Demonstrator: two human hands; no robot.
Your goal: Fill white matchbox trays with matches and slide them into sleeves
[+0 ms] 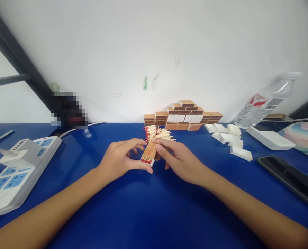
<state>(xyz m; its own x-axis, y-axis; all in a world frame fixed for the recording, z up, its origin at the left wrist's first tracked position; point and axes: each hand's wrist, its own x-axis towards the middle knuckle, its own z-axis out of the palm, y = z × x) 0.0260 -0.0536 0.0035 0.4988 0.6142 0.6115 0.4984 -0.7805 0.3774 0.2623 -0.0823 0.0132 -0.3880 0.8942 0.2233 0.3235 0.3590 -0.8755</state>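
Between my two hands is a brown matchbox (150, 150), tilted above the blue table. Its white tray sticks partly out at the near end, showing red-tipped matches inside. My left hand (120, 157) grips the box from the left, with the thumb at the tray's near end. From the right, my right hand (178, 157) pinches the sleeve, its thumb on the top face; its other fingers are partly hidden. Just behind the hands lies a heap of loose matches (160, 133), red heads mostly to the left.
Stacked matchboxes (185, 110) stand against the wall. Several white trays (228, 136) lie to their right, near a power bank (270, 137), a phone (291, 176) and a leaning plastic bottle (268, 100). A power strip (26, 173) with a cable occupies the left of the table.
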